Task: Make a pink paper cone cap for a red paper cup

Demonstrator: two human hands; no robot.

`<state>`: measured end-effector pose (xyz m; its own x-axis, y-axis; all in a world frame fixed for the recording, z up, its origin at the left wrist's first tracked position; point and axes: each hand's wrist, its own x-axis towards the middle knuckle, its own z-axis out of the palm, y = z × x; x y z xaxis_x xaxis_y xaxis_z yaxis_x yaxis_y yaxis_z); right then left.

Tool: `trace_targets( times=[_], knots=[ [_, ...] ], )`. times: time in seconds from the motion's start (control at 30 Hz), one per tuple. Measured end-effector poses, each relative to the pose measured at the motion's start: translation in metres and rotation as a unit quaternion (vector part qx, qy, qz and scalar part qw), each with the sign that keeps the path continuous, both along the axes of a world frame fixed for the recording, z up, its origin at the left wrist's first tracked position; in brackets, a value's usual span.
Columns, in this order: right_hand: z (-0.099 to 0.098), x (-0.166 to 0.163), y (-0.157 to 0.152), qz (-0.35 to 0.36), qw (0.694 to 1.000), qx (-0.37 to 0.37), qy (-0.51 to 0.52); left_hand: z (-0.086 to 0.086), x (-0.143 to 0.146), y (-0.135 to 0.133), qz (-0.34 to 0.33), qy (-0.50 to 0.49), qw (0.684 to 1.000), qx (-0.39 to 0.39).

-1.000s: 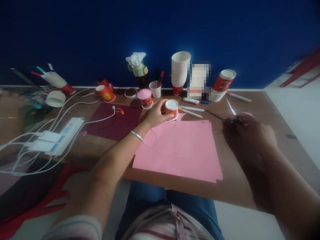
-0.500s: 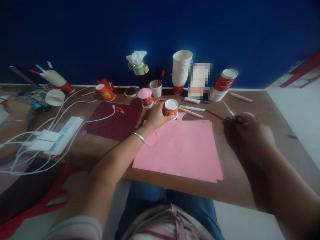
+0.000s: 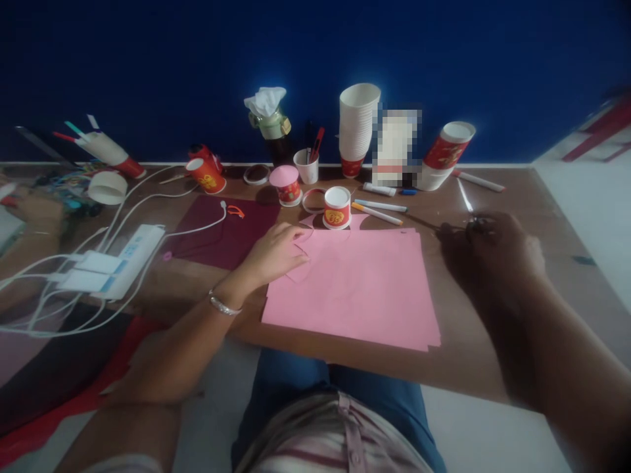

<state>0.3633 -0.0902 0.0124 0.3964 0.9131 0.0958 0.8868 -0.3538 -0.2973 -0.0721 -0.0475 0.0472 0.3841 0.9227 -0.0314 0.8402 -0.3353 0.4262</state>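
Note:
My left hand [image 3: 276, 253], fingers apart, rests over the left edge of a stack of pink paper [image 3: 355, 286]. A thin curved pink paper offcut [image 3: 297, 276] lies close to its thumb and fingertips. Beyond the far edge of the stack stands a short red and white paper cup [image 3: 337, 211], apart from both hands. My right hand [image 3: 507, 253] is in shadow over the table's right side, closed around the dark handles of a pair of scissors [image 3: 466, 197]. The blade points away toward the wall.
Behind are a red cup with a pink cone top [image 3: 286, 187], stacked paper cups [image 3: 359, 125], several markers [image 3: 378, 211] and a tilted red cup [image 3: 448, 154]. Leftward lie dark red paper [image 3: 211, 246] and a power strip [image 3: 131, 259] with cables. Another person's hand [image 3: 39, 210] is far left.
My left hand has let go of the short cup and drawn back toward me and to the left. The cup stays standing. My right hand still holds the scissors.

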Motion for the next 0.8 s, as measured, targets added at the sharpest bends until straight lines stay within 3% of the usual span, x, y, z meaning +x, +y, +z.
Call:
trace_targets(
  times=[0.17, 0.4, 0.63, 0.8],
  knots=[
    [-0.009, 0.004, 0.006, -0.027, 0.994, 0.058, 0.087, 0.005, 0.01, -0.002, -0.011, 0.067, 0.998, -0.01],
    [-0.023, 0.014, 0.009, 0.033, 0.988, 0.128, 0.086, 0.0, 0.018, 0.006, -0.01, 0.119, 0.993, -0.009],
    [-0.024, 0.015, 0.01, 0.067, 0.983, 0.147, 0.085, -0.002, 0.019, 0.018, 0.014, 0.017, 0.998, -0.066],
    [-0.026, 0.018, 0.01, 0.081, 0.982, 0.152, 0.072, -0.001, 0.016, 0.012, 0.035, -0.174, 0.979, -0.103]
  ],
)
